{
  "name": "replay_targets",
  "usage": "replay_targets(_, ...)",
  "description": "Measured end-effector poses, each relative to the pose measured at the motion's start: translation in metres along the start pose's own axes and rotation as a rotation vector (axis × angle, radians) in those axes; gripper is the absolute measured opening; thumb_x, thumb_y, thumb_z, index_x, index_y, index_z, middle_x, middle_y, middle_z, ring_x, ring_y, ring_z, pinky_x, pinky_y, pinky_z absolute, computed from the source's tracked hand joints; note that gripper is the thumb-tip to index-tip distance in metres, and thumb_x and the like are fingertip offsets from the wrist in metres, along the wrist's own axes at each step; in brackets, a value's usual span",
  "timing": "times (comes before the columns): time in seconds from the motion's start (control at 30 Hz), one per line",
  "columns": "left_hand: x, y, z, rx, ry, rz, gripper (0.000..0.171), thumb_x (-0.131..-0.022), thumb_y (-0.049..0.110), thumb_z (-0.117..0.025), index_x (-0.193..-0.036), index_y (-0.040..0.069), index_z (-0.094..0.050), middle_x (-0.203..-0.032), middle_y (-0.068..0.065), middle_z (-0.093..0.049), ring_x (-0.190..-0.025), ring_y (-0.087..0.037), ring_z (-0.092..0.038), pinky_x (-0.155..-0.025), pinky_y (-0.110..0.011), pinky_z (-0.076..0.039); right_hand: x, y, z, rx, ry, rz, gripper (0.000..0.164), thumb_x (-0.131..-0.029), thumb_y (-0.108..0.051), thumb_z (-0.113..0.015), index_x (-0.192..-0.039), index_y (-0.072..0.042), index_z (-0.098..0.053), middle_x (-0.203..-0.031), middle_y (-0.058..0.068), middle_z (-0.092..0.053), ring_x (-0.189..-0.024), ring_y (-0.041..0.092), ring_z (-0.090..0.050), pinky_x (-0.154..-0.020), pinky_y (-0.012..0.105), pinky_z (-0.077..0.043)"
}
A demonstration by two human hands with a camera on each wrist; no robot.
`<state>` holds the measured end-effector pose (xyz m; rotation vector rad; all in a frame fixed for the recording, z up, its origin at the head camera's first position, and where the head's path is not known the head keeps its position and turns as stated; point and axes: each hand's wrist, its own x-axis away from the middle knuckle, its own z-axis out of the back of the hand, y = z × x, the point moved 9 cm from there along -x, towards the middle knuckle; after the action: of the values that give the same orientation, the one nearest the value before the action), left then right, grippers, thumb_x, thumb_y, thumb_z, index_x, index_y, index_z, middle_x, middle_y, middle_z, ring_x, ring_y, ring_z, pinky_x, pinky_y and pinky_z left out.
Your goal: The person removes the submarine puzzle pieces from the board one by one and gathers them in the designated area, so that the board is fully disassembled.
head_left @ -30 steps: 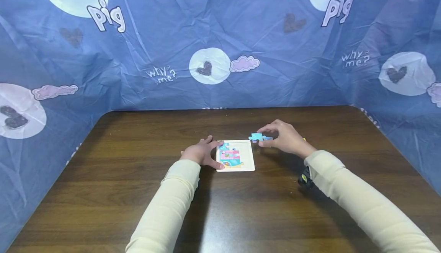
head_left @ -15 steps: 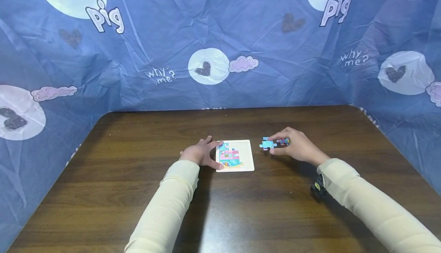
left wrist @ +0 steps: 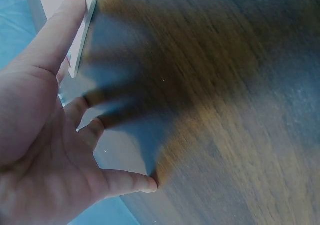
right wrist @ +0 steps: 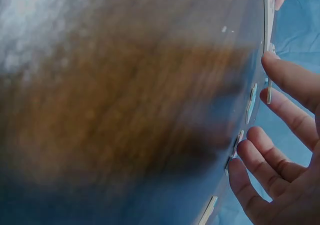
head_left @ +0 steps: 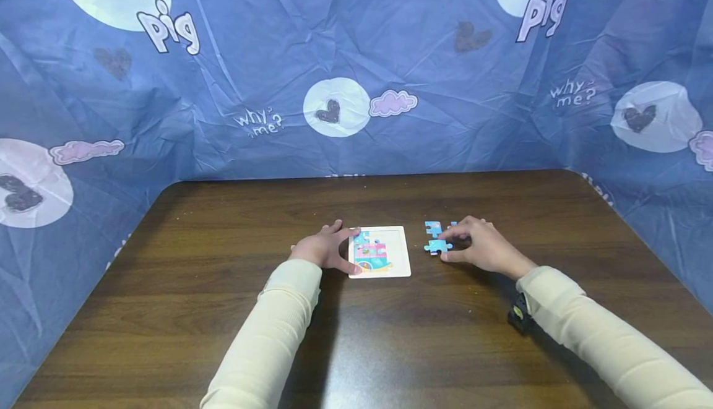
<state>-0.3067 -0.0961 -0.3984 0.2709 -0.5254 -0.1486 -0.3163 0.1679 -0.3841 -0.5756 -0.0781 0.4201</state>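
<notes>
My left hand rests at the left side of a white square puzzle tray, its thumb and index finger spread over two corners. Pink, blue and yellow pieces fill the tray's left part, and its right part shows bare white. Over in the left wrist view, the straight thumb lies on the tray's edge. To the right of the tray, my right hand pinches a light-blue puzzle piece between thumb and index finger, close over the table. Just behind that one lies another blue piece.
A further blue piece peeks out behind the right hand, which partly covers it. Several loose pieces lie along the table under the right fingers. The brown wooden table ends at a blue printed cloth at the back and sides.
My right hand has moved right and toward me with the pinched blue piece, away from the tray's upper right corner. Blue pieces behind it have come into view. The left hand stays put.
</notes>
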Motion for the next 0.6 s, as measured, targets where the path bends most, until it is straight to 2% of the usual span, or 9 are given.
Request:
replay_targets(0.07,-0.0001,-0.0002,-0.0001,0.0,-0.003,0.001,0.09,-0.089,0.043,-0.079,-0.162,0.03,-0.029,-0.171,-0.004,-0.009,-0.156,-0.029,-0.01,-0.105,-0.082,-0.021,0.0,-0.0008,-0.0014,0.001,-0.007,0.006,0.036,-0.084,-0.023,-0.085,-0.116,-0.008,-0.077,-0.12,0.024,-0.062,-0.11,0.041,-0.062,-0.114,0.067,-0.019)
replay_targets(0.17,-0.0001,-0.0002,-0.0003,0.0,-0.003,-0.001,0.09,-0.088,0.043,-0.079,-0.162,0.03,-0.029,-0.171,-0.004,-0.009,-0.156,-0.029,-0.01,-0.104,-0.082,-0.022,-0.0003,-0.0012,-0.0024,0.015,-0.013,0.011,0.035,-0.084,-0.022,-0.085,-0.114,-0.008,-0.077,-0.121,0.025,-0.062,-0.114,0.042,-0.06,-0.116,0.068,-0.017)
replay_targets(0.4,0.0002,0.0001,-0.0004,-0.007,-0.007,-0.003,0.09,-0.089,0.044,-0.078,-0.162,0.03,-0.028,-0.171,-0.005,-0.009,-0.156,-0.029,-0.009,-0.104,-0.082,-0.022,0.001,-0.0012,-0.0015,0.059,-0.027,0.01,0.036,-0.085,-0.026,-0.084,-0.116,-0.01,-0.077,-0.124,0.024,-0.062,-0.119,0.044,-0.056,-0.11,0.069,-0.029)
replay_targets(0.6,0.002,0.0005,0.001,-0.008,-0.006,-0.006,0.089,-0.089,0.043,-0.078,-0.162,0.029,-0.028,-0.171,-0.005,-0.009,-0.156,-0.03,-0.01,-0.104,-0.082,-0.023,0.0023,-0.001,-0.0009,0.078,-0.022,0.019,0.03,-0.085,-0.023,-0.084,-0.112,-0.011,-0.078,-0.126,0.025,-0.061,-0.123,0.049,-0.055,-0.113,0.069,-0.024)
